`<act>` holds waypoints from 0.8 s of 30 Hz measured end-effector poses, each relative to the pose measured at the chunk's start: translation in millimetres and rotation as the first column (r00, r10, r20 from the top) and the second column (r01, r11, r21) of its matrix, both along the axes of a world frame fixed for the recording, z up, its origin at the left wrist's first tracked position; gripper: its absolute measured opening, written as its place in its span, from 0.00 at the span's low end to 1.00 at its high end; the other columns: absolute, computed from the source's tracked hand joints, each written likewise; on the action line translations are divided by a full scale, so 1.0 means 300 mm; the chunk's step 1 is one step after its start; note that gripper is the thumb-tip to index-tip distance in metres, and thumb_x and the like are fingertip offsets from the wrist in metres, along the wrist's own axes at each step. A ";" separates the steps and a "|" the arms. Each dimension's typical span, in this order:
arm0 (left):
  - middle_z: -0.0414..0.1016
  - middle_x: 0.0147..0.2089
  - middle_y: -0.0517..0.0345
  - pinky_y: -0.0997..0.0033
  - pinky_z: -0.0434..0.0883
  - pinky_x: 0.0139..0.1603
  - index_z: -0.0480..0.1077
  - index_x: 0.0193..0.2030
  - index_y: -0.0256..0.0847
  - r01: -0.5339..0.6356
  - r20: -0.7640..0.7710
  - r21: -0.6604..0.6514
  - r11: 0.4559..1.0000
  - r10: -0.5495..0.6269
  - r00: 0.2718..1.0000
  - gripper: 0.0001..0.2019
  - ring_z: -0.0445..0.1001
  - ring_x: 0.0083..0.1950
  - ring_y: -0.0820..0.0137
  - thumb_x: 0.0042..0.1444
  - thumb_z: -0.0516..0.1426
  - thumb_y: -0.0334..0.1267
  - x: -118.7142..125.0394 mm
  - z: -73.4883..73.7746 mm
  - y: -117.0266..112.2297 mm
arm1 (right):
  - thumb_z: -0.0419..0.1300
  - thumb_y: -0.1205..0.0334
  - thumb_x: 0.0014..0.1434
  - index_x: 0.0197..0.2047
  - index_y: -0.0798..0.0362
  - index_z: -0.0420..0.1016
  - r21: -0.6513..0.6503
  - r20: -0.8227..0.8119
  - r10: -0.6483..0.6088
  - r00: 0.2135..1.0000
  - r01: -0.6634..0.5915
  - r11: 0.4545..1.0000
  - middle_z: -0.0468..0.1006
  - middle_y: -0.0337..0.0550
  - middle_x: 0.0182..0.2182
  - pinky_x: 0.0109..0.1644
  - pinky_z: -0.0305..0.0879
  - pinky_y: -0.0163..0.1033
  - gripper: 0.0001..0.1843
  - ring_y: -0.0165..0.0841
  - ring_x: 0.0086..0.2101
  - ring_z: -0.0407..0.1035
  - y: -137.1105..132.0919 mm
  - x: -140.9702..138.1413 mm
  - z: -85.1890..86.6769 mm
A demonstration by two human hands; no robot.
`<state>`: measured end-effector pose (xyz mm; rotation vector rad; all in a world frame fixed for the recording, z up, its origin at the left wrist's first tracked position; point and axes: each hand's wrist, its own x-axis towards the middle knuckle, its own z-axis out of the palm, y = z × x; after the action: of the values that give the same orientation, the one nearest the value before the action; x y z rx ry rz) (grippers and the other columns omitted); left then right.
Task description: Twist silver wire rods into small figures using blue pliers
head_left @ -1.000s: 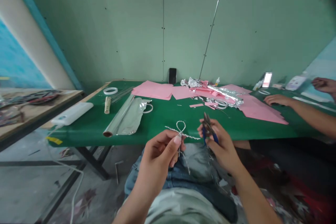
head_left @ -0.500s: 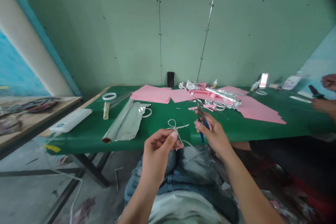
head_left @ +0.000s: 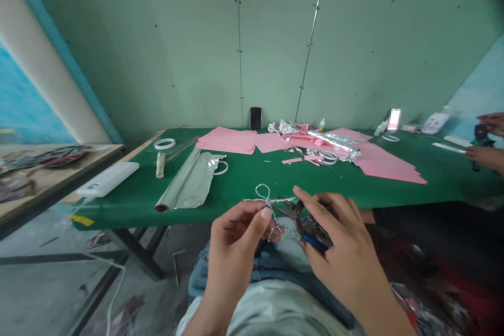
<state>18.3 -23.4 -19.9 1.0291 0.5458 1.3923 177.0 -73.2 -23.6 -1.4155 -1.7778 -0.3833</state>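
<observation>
My left hand point(head_left: 236, 244) pinches a twisted silver foil wire figure point(head_left: 268, 202) between thumb and fingers. The figure has a round loop on top, two arms out to the sides and strands hanging below. My right hand point(head_left: 346, 239) is closed around blue-handled pliers point(head_left: 298, 220), whose jaws are beside the figure's right arm. The right index finger reaches to the tip of that arm. Whether the jaws grip any wire I cannot tell. Part of the pliers' handles is hidden by the hand.
On the green table point(head_left: 236, 181) lie a foil roll point(head_left: 183, 184), pink sheets point(head_left: 226, 140), crumpled foil point(head_left: 334, 139), a tape ring point(head_left: 164, 144) and a white power bank point(head_left: 108, 178). A phone point(head_left: 255, 118) leans on the wall. At right, another person's hands point(head_left: 486, 155) hold a dark tool.
My right hand has come down and left toward the wire figure, bringing the pliers beside it, with the index finger now stretched out. The left hand has lowered slightly, still holding the figure.
</observation>
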 end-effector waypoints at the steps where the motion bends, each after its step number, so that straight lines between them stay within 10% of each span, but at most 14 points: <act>1: 0.75 0.22 0.62 0.75 0.75 0.26 0.79 0.32 0.39 -0.003 -0.003 0.006 1.000 0.003 1.000 0.05 0.74 0.22 0.74 0.50 0.68 0.36 0.000 0.001 -0.008 | 0.57 0.74 0.52 0.67 0.44 0.62 0.001 0.031 -0.011 0.999 0.011 1.000 0.67 0.48 0.43 0.46 0.68 0.53 0.39 0.43 0.43 0.64 -0.008 -0.002 0.005; 24: 0.76 0.29 0.60 0.77 0.76 0.20 0.79 0.36 0.40 -0.038 -0.022 0.076 0.996 0.040 0.999 0.04 0.75 0.23 0.74 0.52 0.66 0.34 0.001 0.000 -0.057 | 0.60 0.68 0.53 0.68 0.43 0.57 0.021 0.111 -0.071 0.991 0.069 0.997 0.65 0.49 0.45 0.46 0.66 0.55 0.40 0.46 0.44 0.63 -0.031 -0.025 -0.001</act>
<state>18.6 -40.4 -19.9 1.1015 0.5364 1.4457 169.5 -82.6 -23.8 -1.4732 -1.8131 -0.5228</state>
